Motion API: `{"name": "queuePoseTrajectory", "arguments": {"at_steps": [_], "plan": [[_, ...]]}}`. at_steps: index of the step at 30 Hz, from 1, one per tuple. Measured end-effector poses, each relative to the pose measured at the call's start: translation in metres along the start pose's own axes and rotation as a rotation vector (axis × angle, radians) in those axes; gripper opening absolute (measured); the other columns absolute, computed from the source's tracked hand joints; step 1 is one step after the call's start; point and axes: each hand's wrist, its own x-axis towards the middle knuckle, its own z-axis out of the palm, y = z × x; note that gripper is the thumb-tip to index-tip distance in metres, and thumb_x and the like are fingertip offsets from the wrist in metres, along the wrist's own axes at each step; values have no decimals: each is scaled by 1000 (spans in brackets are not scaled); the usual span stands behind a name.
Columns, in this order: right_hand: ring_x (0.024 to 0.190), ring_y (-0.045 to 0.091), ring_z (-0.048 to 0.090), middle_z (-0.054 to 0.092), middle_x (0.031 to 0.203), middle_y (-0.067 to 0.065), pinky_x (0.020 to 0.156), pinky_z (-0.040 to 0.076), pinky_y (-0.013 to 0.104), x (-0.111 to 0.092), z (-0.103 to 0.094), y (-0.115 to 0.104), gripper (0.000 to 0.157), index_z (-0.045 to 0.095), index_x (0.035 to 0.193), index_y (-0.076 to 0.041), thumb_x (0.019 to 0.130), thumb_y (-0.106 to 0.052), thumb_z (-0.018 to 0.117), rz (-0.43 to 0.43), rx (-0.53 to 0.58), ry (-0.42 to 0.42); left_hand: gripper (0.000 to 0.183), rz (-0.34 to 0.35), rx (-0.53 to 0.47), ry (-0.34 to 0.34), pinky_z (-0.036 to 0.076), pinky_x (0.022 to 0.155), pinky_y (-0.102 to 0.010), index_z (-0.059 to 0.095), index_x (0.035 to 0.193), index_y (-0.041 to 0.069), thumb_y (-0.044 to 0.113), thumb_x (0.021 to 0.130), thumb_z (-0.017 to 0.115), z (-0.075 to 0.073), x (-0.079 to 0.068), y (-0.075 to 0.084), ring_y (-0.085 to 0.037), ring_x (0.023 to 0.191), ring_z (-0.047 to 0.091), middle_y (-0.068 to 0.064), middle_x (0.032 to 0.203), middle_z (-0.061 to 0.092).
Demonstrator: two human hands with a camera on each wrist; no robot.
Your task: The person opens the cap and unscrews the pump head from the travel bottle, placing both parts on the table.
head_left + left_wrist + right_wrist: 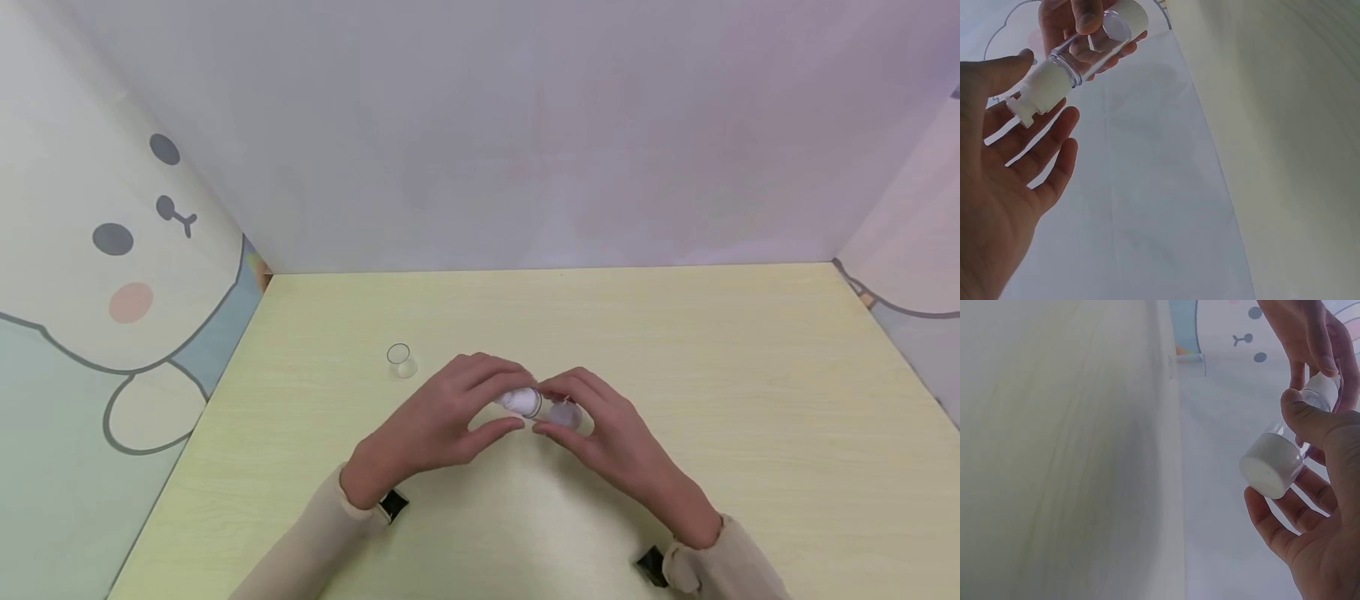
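Note:
A small clear bottle (1082, 55) with a white pump top (1046, 86) and a white base (1269, 465) is held level between both hands above the table. My right hand (603, 425) grips the clear body, its thumb lying across it, and several fingers curl underneath. At the other end my left hand (450, 412) has its thumb and fingers loosely around the white pump top. In the left wrist view the left fingers (1054, 147) are spread and lightly bent. The head view hides part of the bottle behind the fingers.
A small clear cup-shaped piece (402, 361) sits on the pale wooden table (712, 350), left of the hands. A plain light wall (525, 150) rises at the back. Side panels with cartoon prints (127, 250) flank the table.

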Motion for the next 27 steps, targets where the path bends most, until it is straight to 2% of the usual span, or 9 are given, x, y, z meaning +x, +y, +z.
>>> {"name": "queuePoseTrajectory", "arguments": {"at_steps": [3,8,16,27], "plan": [[100,9,63,67,116,-8,88,49,12,0,0,0,46,68,122,-19,81,-14,90,-9,3,7,41,20,-29,-24,52,100,-31,65,131,12,19,94,79,-1,-1,-1,-13,119,63,2,129,67],[101,11,64,67,116,-9,89,49,12,1,-1,0,47,68,122,-19,81,-14,90,-16,11,5,39,35,13,-22,53,96,-31,67,127,12,13,91,81,-3,-1,-2,-12,114,66,3,124,70],[102,11,64,67,117,-9,90,49,12,1,-1,-1,48,68,122,-19,81,-13,91,-12,17,6,36,-3,29,0,52,101,-34,70,121,13,25,90,84,-5,-1,-4,-12,106,67,6,113,73],[101,11,64,67,117,-9,89,50,12,1,-1,-3,47,68,124,-20,83,-15,89,-10,25,-3,32,-30,116,71,50,93,-35,73,108,17,36,86,86,-3,0,-5,-14,100,67,9,100,73]]}}
